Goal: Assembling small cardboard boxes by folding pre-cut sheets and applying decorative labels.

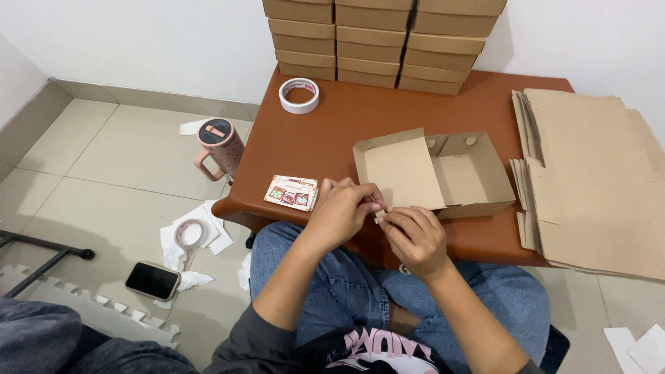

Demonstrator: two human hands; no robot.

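Two hands on matte cardboard box

- Open brown cardboard box sits mid-table, before my hands.
- Behind the box: stacked shut brown boxes.
- Right of it: flat cardboard blanks.
- Left of it: small colourful card.
- Far left, on the floor: dark-screened phone.

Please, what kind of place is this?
Probably a room at home used for packing: a low brown table on a tiled floor, stacked folded boxes, and flat cardboard sheets.
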